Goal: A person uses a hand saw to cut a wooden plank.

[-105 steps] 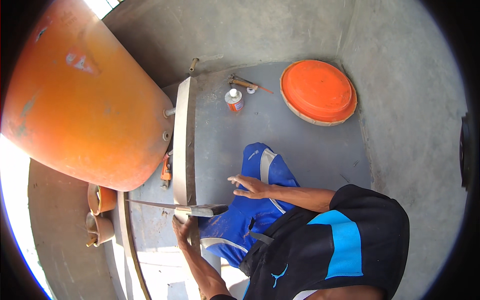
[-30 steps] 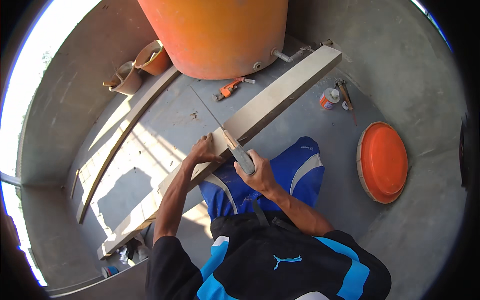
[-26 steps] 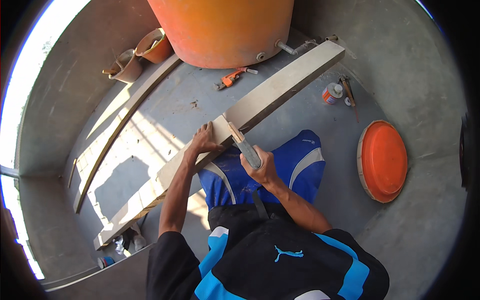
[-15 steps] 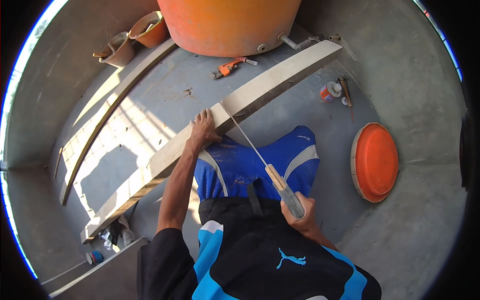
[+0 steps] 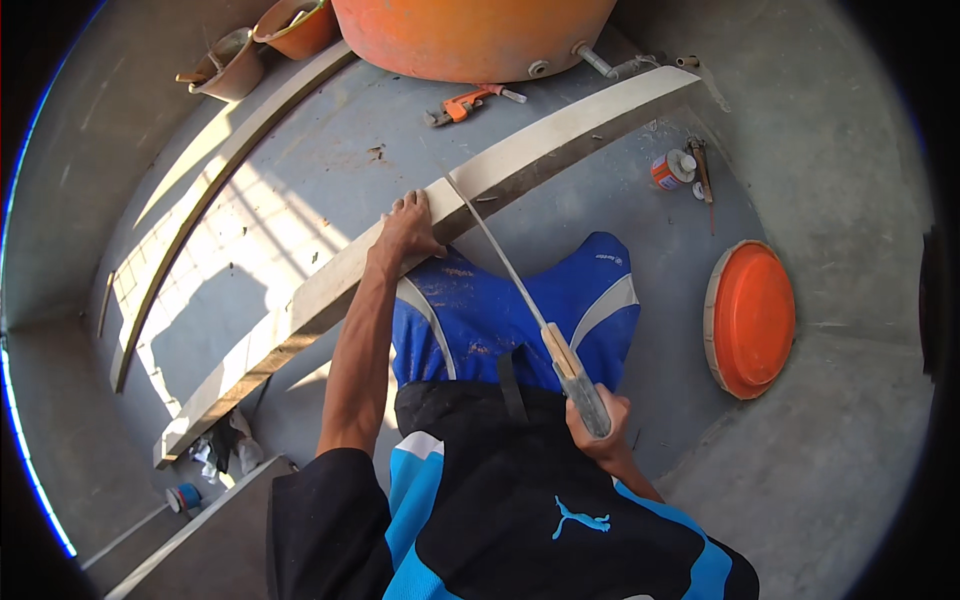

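Observation:
A long, pale wooden beam point(image 5: 575, 135) lies diagonally before me, above my blue-clad knees. My left hand point(image 5: 410, 228) grips it near its middle, fingers over the top and thumb toward me. In my right hand point(image 5: 600, 422), close to my body, is the worn wood-and-grey handle of a handsaw point(image 5: 562, 350). Its thin blade slants away to the left and crosses the beam's top, just right of my left hand. The blade is seen nearly edge-on, so the depth of any cut is hidden.
An orange tank point(image 5: 470, 40) with pipe fittings stands at the back, a pipe wrench point(image 5: 465, 103) before it. Two buckets point(image 5: 232, 68) and a second timber point(image 5: 215, 180) are at left. At right are a small can point(image 5: 672, 170), a hammer-like tool point(image 5: 703, 172) and an orange round lid point(image 5: 755, 320).
The view has shifted slightly, so the beam and floor sit higher in the picture. The saw has moved a little across the beam; my left hand keeps its place.

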### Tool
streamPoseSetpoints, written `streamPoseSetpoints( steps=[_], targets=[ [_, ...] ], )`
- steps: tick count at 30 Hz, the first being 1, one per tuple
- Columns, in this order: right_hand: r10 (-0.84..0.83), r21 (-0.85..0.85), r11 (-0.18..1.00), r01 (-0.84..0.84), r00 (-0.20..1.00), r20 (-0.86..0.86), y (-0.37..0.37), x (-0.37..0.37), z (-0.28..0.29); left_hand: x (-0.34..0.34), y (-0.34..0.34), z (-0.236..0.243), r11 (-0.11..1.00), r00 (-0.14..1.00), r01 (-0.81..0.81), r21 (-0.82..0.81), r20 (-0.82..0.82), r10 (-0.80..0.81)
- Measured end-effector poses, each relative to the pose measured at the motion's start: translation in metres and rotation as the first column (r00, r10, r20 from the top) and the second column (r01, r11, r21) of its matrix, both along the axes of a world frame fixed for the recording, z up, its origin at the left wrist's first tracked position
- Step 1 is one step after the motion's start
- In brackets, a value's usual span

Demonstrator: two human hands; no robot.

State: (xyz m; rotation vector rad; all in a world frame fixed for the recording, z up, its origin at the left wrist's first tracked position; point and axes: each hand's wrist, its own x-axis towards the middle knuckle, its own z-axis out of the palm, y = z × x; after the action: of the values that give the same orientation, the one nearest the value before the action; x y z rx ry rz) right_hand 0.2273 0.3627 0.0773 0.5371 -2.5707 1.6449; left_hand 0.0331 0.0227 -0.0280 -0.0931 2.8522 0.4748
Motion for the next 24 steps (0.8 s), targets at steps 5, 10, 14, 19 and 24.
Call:
streamPoseSetpoints(
  steps=[5,10,14,19,24],
  targets=[
    [-0.012,0.007,1.0,0.011,0.999,0.039,-0.047,-0.071,-0.008,-0.001,0.007,-0.011,0.998,0.997,0.021,0.067,0.067,-0.025],
    [-0.079,-0.031,0.996,0.083,0.992,0.095,-0.073,-0.089,-0.023,-0.02,-0.002,-0.016,0.989,0.984,0.06,0.133,0.158,-0.081],
    [-0.029,0.023,0.999,0.028,0.999,0.043,-0.005,0.009,0.007,-0.002,-0.007,-0.005,0.998,0.997,0.001,0.065,0.077,-0.006],
    [-0.015,-0.081,0.997,0.015,1.0,0.004,-0.07,-0.094,-0.034,0.001,0.015,-0.004,1.0,0.999,0.028,0.013,0.03,-0.028],
    [-0.055,-0.112,0.992,0.059,0.998,0.036,-0.104,-0.132,-0.031,0.005,0.008,0.001,0.991,0.998,0.064,0.115,-0.001,-0.064]
  ],
)
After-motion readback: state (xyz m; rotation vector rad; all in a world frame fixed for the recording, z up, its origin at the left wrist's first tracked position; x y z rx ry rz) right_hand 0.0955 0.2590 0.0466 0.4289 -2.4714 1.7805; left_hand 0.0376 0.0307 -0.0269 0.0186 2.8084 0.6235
